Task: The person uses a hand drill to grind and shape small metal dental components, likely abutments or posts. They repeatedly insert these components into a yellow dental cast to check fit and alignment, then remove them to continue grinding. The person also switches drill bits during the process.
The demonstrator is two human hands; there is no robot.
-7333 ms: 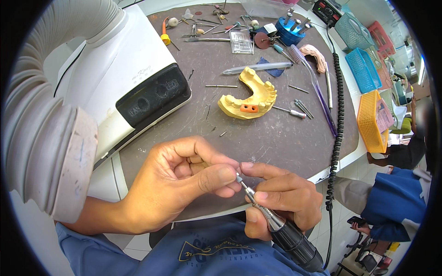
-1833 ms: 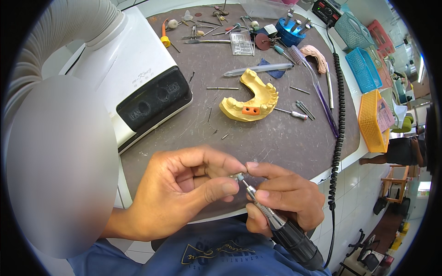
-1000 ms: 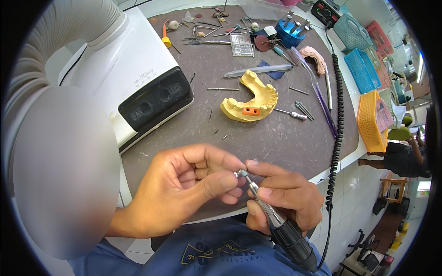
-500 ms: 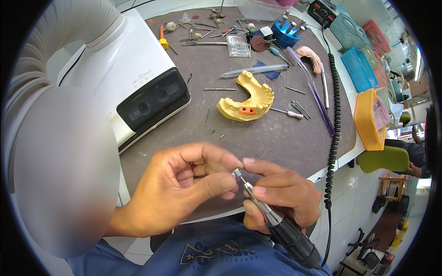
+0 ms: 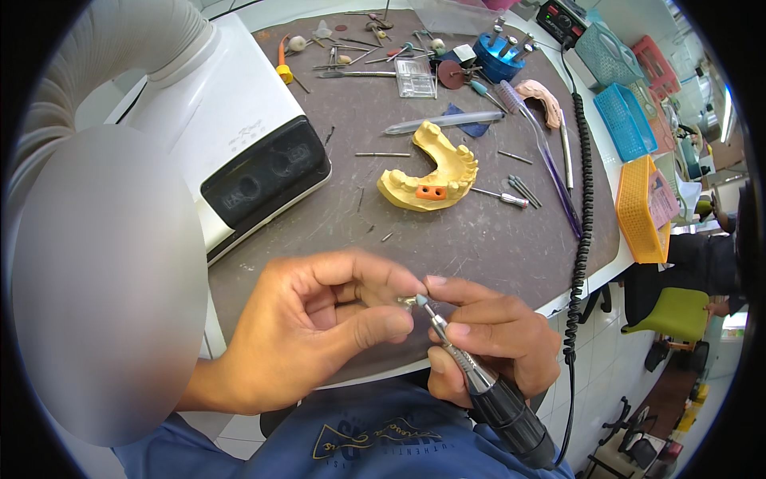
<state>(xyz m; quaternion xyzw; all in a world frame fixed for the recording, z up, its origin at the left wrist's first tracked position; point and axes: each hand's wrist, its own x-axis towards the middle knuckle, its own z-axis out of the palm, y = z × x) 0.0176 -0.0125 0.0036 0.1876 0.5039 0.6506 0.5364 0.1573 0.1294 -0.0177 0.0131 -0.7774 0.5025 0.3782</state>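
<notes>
Between the thumb and index finger of my left hand is a small shiny metal piece, perhaps a dental crown; its exact shape is too small to make out. My right hand grips a black and silver rotary handpiece like a pen. The handpiece's pale blue-grey pointed bit sits right by the metal piece, apparently against it. Both hands meet above the table's near edge. Beyond them rests a yellow dental cast with an orange insert that has two dark holes.
A white dust extractor with a ribbed hose stands at left, beside a blurred rounded shape. Burs, a purple toothbrush and a blue bur stand lie farther back. A coiled black cord runs down the right, near plastic baskets.
The bit has shifted slightly right against the metal piece and shows more plainly, and the piece looks turned. Both hands keep their grips. A person in the background at right has moved.
</notes>
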